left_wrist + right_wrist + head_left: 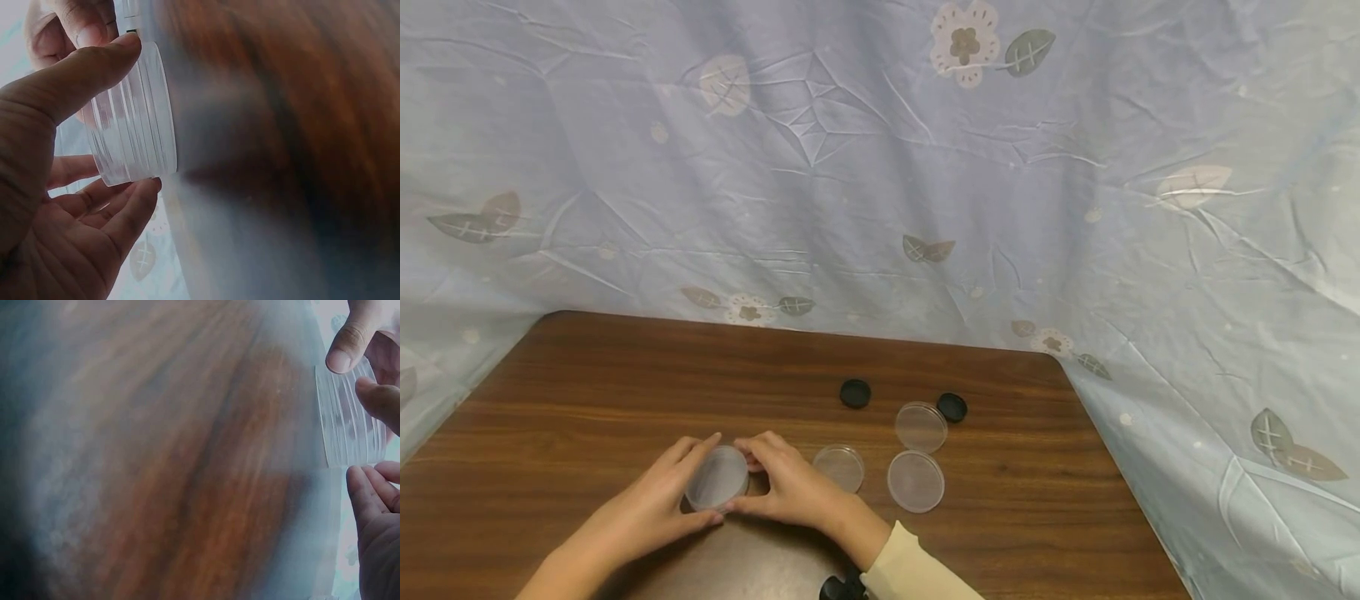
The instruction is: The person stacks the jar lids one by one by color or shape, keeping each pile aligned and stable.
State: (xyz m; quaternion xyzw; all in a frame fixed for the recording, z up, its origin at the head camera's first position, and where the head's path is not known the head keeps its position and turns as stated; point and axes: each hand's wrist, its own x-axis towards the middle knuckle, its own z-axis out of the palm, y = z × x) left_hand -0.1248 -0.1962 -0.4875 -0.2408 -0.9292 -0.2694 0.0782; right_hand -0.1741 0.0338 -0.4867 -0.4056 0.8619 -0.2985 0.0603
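A stack of clear petri dishes (718,479) sits on the table at the front left, between the two hands. My left hand (662,500) grips its left side, thumb at the front and fingers at the back. From the other side my right hand (786,483) holds it, thumb near the front rim and fingers curved behind. Ridged layers of the stack (134,119) show side-on in the left wrist view, under the left thumb. In the right wrist view, right fingertips (355,478) touch the lower edge of the dishes (347,419).
Right of the hands lie clear round dishes: one (838,468) beside the right wrist, one (916,482) farther right, another (921,427) behind it. Two black round caps (855,393) (952,407) lie farther back. A black object (842,587) is by the right sleeve. Patterned cloth (850,208) surrounds the table.
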